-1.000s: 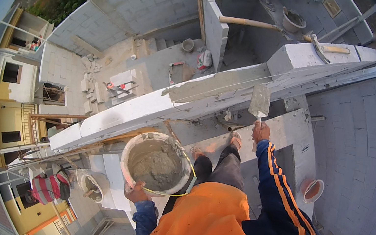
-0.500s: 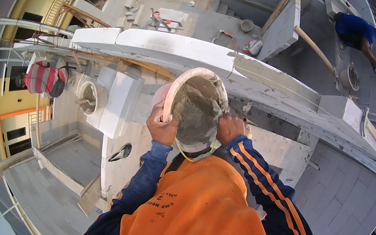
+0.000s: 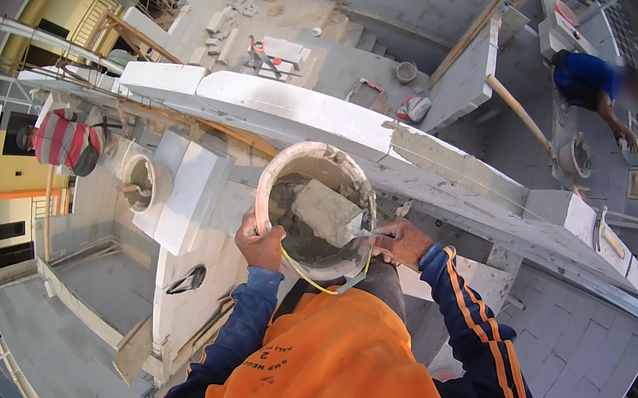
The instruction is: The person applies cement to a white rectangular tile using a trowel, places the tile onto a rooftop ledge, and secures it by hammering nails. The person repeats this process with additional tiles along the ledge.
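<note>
My left hand (image 3: 260, 246) grips the near left rim of a mortar-smeared bucket (image 3: 264, 190), held tilted in front of my body. Grey wet mortar (image 3: 303, 244) fills its lower part. At the right rim, my right hand (image 3: 404, 242) is closed around the handle of a trowel (image 3: 354, 223). The trowel's blade lies over the mouth of the bucket, coated in a thick layer of mortar. A yellow cord handle (image 3: 321, 288) hangs along the bucket's near side.
Just beyond the bucket runs a white block wall (image 3: 285, 101), with mortar (image 3: 460, 165) along part of its top. Left stand pale blocks (image 3: 197, 195) and another mortar bucket (image 3: 139, 179), near a person in red stripes (image 3: 63, 139). A person in blue (image 3: 584, 79) works at far right.
The trowel blade has come up into plain view with mortar on it. My right hand has moved slightly right and down from the bucket's rim; my left hand keeps its grip.
</note>
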A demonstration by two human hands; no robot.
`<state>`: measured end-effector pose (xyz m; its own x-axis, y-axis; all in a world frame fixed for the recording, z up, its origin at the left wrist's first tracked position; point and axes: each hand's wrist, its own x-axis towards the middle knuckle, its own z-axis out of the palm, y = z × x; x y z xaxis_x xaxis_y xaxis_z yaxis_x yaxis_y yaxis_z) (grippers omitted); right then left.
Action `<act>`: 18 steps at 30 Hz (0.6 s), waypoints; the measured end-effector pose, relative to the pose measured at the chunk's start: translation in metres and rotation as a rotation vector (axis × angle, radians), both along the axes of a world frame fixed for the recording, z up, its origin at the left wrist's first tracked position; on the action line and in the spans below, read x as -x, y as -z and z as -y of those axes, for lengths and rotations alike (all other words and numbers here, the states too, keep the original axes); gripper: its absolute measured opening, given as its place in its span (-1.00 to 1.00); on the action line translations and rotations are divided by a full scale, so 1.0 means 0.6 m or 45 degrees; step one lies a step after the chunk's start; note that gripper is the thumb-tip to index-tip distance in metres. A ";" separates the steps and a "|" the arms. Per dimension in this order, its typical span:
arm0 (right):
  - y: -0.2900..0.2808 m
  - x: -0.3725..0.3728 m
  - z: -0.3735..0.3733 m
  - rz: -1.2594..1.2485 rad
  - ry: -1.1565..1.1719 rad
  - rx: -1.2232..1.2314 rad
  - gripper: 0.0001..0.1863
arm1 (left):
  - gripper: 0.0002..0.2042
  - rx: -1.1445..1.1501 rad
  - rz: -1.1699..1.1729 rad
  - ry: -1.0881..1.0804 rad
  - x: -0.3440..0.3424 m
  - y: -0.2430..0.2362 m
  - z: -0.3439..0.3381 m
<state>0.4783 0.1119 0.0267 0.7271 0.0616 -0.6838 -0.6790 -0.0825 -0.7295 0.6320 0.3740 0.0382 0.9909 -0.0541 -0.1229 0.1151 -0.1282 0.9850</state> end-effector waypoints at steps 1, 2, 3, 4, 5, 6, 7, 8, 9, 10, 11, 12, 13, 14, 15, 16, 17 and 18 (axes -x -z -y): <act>-0.009 0.004 0.023 0.025 0.006 0.041 -0.64 | -0.63 0.015 -0.022 -0.040 -0.001 0.006 -0.004; -0.016 0.009 0.043 0.047 0.021 0.071 -0.64 | -0.63 0.027 -0.046 -0.076 -0.001 0.010 -0.007; -0.020 0.015 0.062 0.033 0.045 0.112 -0.65 | -0.61 0.004 -0.021 -0.068 -0.002 0.014 -0.011; -0.021 0.023 0.081 0.017 0.077 0.144 -0.65 | -0.61 -0.007 -0.043 -0.070 -0.003 0.017 -0.014; -0.020 0.032 0.100 0.031 0.121 0.139 -0.65 | -0.60 -0.014 -0.062 -0.075 -0.004 0.020 -0.015; -0.015 0.041 0.117 -0.015 0.162 0.202 -0.65 | -0.59 -0.031 -0.067 -0.080 -0.005 0.022 -0.017; -0.006 0.049 0.132 -0.032 0.215 0.224 -0.65 | -0.57 -0.026 -0.058 -0.057 -0.007 0.024 -0.020; 0.005 0.056 0.147 -0.047 0.288 0.205 -0.65 | -0.56 -0.015 -0.037 -0.059 -0.009 0.025 -0.023; 0.017 0.062 0.164 -0.059 0.287 0.278 -0.65 | -0.56 -0.008 -0.020 -0.059 -0.011 0.025 -0.026; 0.029 0.066 0.182 -0.070 0.305 0.310 -0.66 | -0.55 -0.003 -0.004 -0.059 -0.011 0.026 -0.029; 0.042 0.070 0.196 -0.083 0.329 0.337 -0.66 | -0.53 -0.066 -0.034 -0.060 -0.010 0.024 -0.036; 0.055 0.072 0.202 0.052 0.283 0.620 -0.67 | -0.53 -0.075 -0.062 -0.063 -0.011 0.024 -0.041; 0.068 0.073 0.206 0.152 0.244 0.906 -0.67 | -0.54 -0.073 -0.068 -0.060 -0.011 0.024 -0.044; 0.079 0.073 0.207 0.164 0.198 1.194 -0.68 | -0.54 -0.117 -0.119 -0.080 -0.013 0.024 -0.047; 0.087 0.077 0.205 0.256 0.263 1.266 -0.66 | -0.57 -0.061 -0.099 -0.065 -0.012 0.023 -0.051; 0.096 0.074 0.198 0.366 0.274 1.389 -0.67 | -0.58 -0.073 -0.071 -0.052 -0.012 0.022 -0.053; 0.103 0.072 0.191 0.399 0.296 1.518 -0.68 | -0.60 -0.096 -0.062 -0.051 -0.011 0.022 -0.055; 0.108 0.070 0.185 0.515 0.336 1.677 -0.69 | -0.61 -0.095 -0.027 -0.031 -0.011 0.021 -0.057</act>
<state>0.4363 0.0008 -0.0380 0.7745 -0.6202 0.1246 -0.5459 -0.7548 -0.3637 0.6383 0.4080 0.0253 0.9890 -0.0199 -0.1464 0.1397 -0.1979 0.9702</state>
